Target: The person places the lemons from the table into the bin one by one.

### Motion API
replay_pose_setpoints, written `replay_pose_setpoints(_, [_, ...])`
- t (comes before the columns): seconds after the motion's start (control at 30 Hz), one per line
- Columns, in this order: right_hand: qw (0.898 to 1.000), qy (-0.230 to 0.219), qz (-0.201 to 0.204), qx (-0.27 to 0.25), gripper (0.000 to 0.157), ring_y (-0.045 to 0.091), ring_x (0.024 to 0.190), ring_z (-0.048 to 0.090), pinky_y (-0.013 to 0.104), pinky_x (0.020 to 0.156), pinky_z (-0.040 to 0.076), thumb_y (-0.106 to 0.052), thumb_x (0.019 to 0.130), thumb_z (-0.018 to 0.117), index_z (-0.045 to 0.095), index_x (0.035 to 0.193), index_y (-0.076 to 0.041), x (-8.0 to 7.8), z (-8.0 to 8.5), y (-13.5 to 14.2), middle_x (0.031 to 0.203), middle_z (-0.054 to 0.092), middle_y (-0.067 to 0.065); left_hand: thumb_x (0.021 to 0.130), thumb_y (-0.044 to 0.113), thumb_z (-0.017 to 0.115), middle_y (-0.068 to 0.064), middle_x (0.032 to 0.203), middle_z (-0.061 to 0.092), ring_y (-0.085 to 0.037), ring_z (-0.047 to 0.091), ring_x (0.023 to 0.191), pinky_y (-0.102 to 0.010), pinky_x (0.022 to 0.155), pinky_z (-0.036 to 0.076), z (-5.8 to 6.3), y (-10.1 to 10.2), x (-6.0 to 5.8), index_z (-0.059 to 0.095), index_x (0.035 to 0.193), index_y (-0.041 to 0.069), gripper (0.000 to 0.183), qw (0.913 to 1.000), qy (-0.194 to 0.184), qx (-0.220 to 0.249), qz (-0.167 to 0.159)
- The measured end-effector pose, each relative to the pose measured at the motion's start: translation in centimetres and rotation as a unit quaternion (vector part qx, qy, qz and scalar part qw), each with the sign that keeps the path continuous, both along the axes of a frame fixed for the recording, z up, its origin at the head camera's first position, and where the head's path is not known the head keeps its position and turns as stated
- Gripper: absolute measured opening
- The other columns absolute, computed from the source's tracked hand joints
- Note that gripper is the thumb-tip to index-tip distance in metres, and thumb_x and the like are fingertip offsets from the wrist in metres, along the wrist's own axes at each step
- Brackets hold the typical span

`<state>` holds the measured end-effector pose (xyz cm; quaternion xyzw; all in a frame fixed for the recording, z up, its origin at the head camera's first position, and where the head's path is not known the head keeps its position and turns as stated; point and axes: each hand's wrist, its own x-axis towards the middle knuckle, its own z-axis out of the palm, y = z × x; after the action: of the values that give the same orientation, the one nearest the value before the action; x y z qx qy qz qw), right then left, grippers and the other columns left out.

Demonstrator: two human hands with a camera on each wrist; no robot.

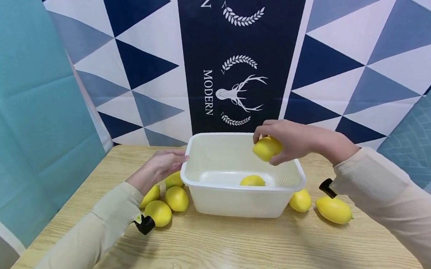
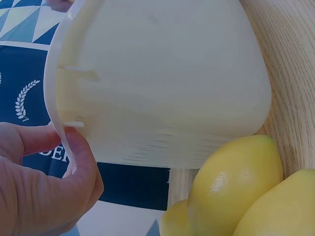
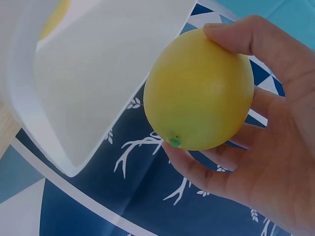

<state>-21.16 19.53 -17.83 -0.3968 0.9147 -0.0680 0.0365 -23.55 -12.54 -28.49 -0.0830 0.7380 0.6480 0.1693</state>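
Observation:
A white plastic basin (image 1: 233, 201) stands on the wooden table. My left hand (image 1: 165, 164) pinches its left rim between thumb and fingers, as the left wrist view (image 2: 54, 182) also shows. Above the basin's right side, my right hand (image 1: 289, 140) grips a yellow lemon (image 1: 267, 148). In the right wrist view this lemon (image 3: 199, 91) has a green stem end, and thumb and fingers hold it from the side. Another lemon (image 1: 253, 180) lies inside on the basin's floor, its lower part hidden by the front wall.
Several lemons (image 1: 157, 213) cluster left of the basin, partly behind my left arm. Two more, a rounder lemon (image 1: 300, 200) and a longer lemon (image 1: 333, 209), lie to its right on the table (image 1: 259, 252). A patterned cloth (image 1: 145, 61) hangs behind.

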Motion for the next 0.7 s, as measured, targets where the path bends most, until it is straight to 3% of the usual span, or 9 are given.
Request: replay_pose_setpoints(0.7, [0.999, -0.009, -0.030, 0.019, 0.044, 0.025, 0.096, 0.051, 0.038, 0.085, 0.053, -0.010, 0.074, 0.080, 0.058, 0.112, -0.011, -3.8, -2.1, -1.7, 0.108, 0.060, 0.011, 0.096, 0.013, 0.058, -0.014, 0.140, 0.050, -0.018, 0.059, 0.110, -0.032, 0.110, 0.045, 0.2, -0.1, 0.3, 0.047, 0.139, 0.003, 0.045, 1.0000, -0.001, 0.001, 0.006])
